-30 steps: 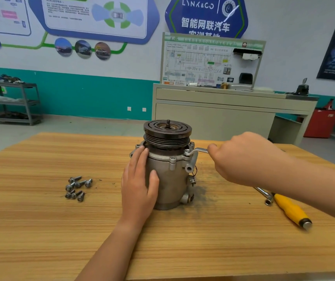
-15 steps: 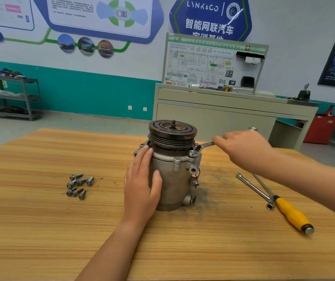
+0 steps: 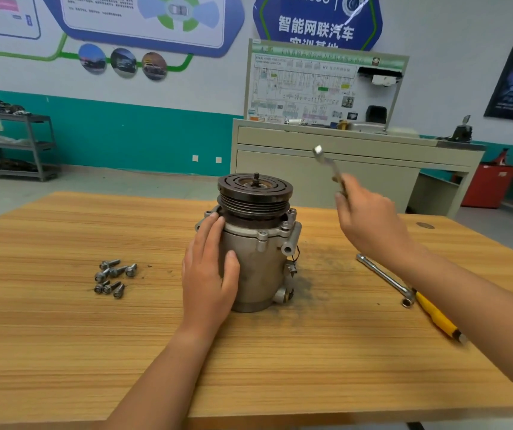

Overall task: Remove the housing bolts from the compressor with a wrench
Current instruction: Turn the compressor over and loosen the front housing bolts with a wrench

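**user1:** Head cam: your compressor stands upright dead centre on the table, with your left hand flat against its side, fingers straight.

**user2:** yep, and your right hand grips the wrench in the air, right of centre. Loose bolts lie mid-left.

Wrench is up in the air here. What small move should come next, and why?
Probably lower the wrench in the right hand onto one of the bolt heads seated in the compressor flange. It is lifted clear of the housing, bolts sit in the flange, and the left hand braces the body.
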